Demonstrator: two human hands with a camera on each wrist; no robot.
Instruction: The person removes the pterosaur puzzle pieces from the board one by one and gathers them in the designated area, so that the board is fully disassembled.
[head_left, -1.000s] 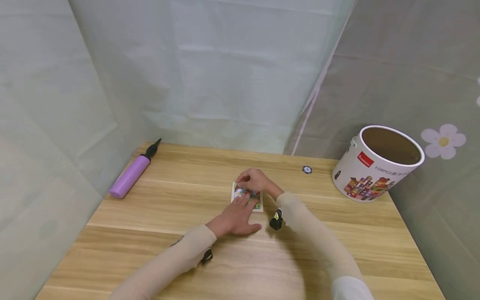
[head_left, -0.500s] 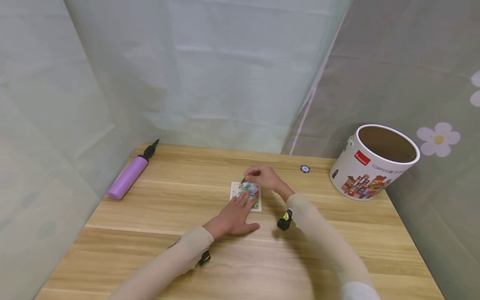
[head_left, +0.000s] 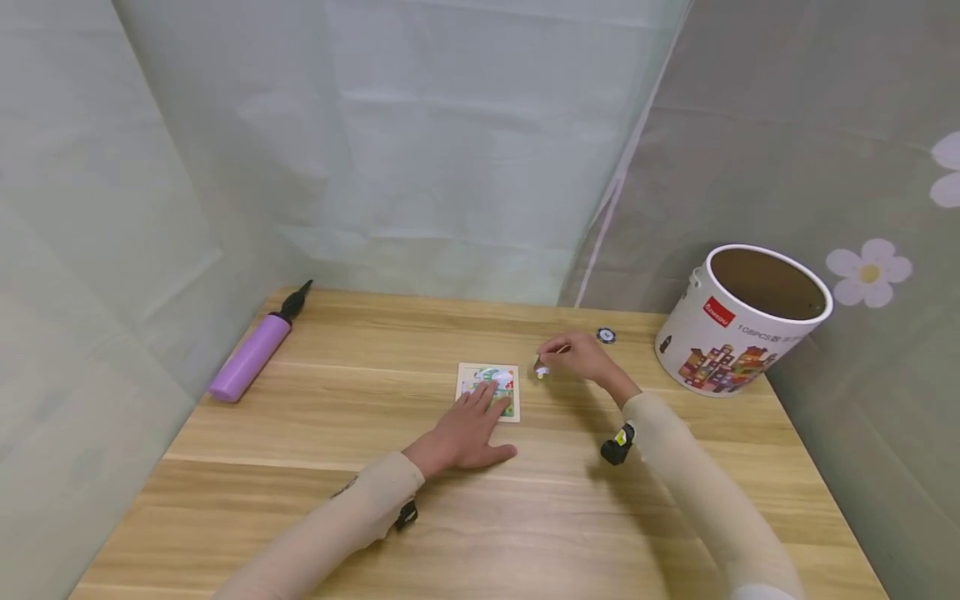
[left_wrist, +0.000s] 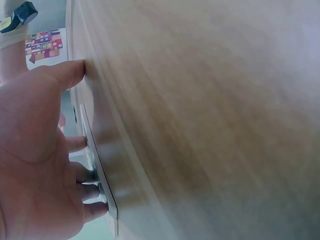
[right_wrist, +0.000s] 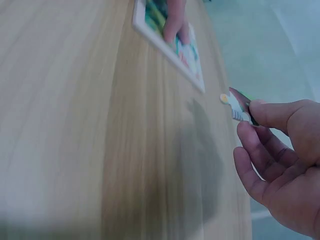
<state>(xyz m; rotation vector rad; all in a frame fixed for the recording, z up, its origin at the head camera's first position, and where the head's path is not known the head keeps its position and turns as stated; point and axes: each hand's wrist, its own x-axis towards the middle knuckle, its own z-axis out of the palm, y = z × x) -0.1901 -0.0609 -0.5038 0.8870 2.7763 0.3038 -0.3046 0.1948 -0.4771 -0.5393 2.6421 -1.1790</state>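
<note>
A small square picture puzzle [head_left: 514,380] with a pale wooden frame lies flat on the table. My left hand [head_left: 467,432] rests its spread, nearly straight fingers on the puzzle, covering part of the picture; the thumb lies off its near side. Just right of the board, my right hand [head_left: 587,358] pinches a puzzle piece [right_wrist: 239,107] between thumb and fingertips. That piece is thin, with white, brown and yellow parts, and is held above the table in the right wrist view. In the left wrist view, the left fingertips [left_wrist: 97,210] touch the board's surface.
A purple hand pump [head_left: 251,357] lies at the table's left edge. A white bucket [head_left: 738,333] printed with coloured blocks stands at the back right. A poker chip [head_left: 606,335] lies beyond the right hand. Cloth curtains [head_left: 450,150] hang behind the table.
My right hand has lifted the piece from the puzzle's upper part and carried it to the right, away from the board. My left hand stays on the puzzle.
</note>
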